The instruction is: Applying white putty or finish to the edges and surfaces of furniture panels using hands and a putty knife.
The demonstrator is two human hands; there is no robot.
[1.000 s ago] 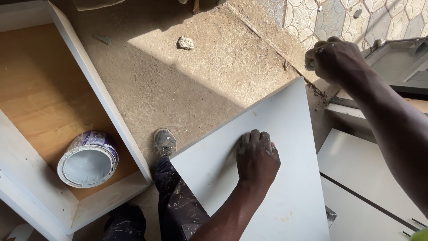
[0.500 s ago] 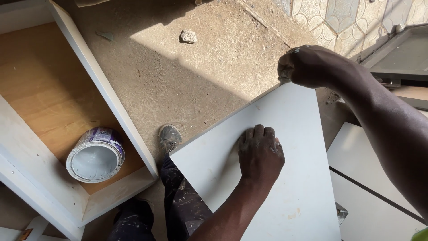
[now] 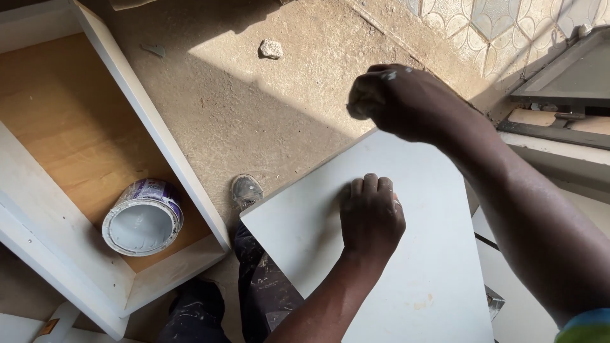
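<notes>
Flat white rectangular board (image 3: 406,279) resting on lap — left hand (image 3: 372,216) pressing flat, steadying; right hand (image 3: 397,101) fisted above far edge, seemingly sanding — contents hidden; next pass needing firm hold.

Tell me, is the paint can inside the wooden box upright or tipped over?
Upright: the paint can shows its round top to the camera, standing on the box floor.

Panel (image 3: 419,254) lies right of centre, resting over the person's leg (image 3: 260,292). Left hand (image 3: 372,216) flat on the panel, right hand (image 3: 400,101) above its far edge. Shoe (image 3: 246,189) at panel's left corner. Cabinet frame (image 3: 152,133) left, paint can (image 3: 143,217) inside it. Stone (image 3: 271,49) far on floor (image 3: 267,121). More panels (image 3: 559,159) right.
</notes>
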